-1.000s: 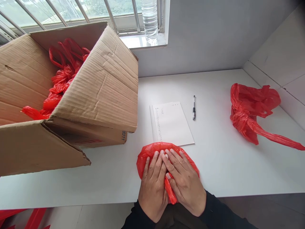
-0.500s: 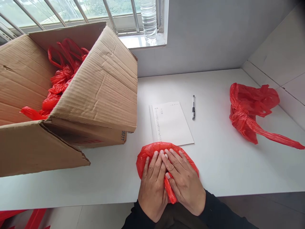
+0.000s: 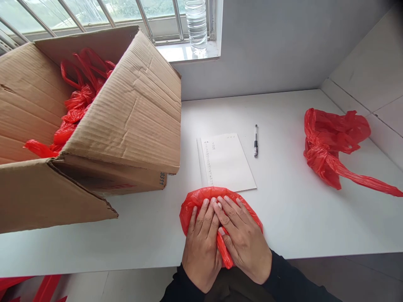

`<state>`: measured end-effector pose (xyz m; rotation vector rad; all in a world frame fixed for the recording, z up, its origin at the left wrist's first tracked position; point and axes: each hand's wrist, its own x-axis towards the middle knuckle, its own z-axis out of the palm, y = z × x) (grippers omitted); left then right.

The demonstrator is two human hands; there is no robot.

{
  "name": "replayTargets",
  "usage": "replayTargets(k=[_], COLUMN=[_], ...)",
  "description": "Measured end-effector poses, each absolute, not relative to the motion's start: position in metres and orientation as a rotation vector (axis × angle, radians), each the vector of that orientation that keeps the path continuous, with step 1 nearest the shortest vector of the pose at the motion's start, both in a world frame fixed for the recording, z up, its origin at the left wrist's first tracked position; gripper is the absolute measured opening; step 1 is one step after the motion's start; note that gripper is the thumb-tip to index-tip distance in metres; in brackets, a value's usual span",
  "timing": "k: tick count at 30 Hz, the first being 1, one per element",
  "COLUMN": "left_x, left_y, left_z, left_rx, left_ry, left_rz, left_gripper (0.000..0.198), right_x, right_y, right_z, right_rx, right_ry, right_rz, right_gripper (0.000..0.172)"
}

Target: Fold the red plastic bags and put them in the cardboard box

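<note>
A red plastic bag (image 3: pixel 204 194) rests on the white table at its front edge, rounded in outline. Both my hands lie on top of it. My left hand (image 3: pixel 203 245) is flat, fingers stretched forward across the plastic. Beside it, my right hand (image 3: pixel 244 239) is flat too, its fingertips meeting those of the left. A twisted red end of the bag (image 3: pixel 224 253) sticks out between the two hands toward me. What the bag contains is hidden.
An open cardboard box (image 3: pixel 135 117) with several knotted red bags (image 3: pixel 78 98) stands at left. A paper pad (image 3: pixel 229 163) and a pen (image 3: pixel 256 141) lie beyond my hands. Another red bag (image 3: pixel 330 147) sits at right. A water bottle (image 3: pixel 197 25) stands on the windowsill.
</note>
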<state>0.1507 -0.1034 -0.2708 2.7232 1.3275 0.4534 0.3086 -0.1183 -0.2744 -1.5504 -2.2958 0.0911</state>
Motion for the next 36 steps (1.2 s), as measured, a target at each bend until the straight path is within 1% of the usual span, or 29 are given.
replayTargets(k=[14, 23, 25, 28, 30, 32, 34, 36], left_x=[0.149, 0.145, 0.138, 0.122, 0.112, 0.105, 0.102, 0.101], left_y=[-0.103, -0.100, -0.097, -0.089, -0.084, -0.081, -0.085, -0.093], left_z=[-0.273, -0.272, -0.265, -0.248, -0.235, -0.225, -0.217, -0.213], left_rx=[2.733, 2.685, 2.618, 2.411, 2.272, 2.191, 2.171, 2.169], left_ry=[1.323, 1.267, 1.193, 1.189, 1.241, 1.291, 1.366, 1.488], left_rz=[0.444, 0.431, 0.426, 0.545, 0.691, 0.828, 0.897, 0.901], left_gripper=[0.064, 0.067, 0.065, 0.053, 0.045, 0.042, 0.045, 0.052], right_x=[0.308, 0.310, 0.311, 0.314, 0.315, 0.316, 0.316, 0.316], right_y=[-0.119, -0.118, -0.120, -0.125, -0.130, -0.134, -0.138, -0.140], right_z=[-0.276, -0.274, -0.269, -0.259, -0.253, -0.248, -0.247, -0.249], right_rx=[-1.547, -1.542, -1.535, -1.529, -1.556, -1.586, -1.598, -1.613], right_ry=[-2.272, -2.274, -2.254, -2.234, -2.241, -2.263, -2.292, -2.309], right_rz=[0.064, 0.146, 0.197, 0.254, 0.250, 0.225, 0.199, 0.193], right_gripper=[0.058, 0.058, 0.056, 0.055, 0.057, 0.063, 0.071, 0.077])
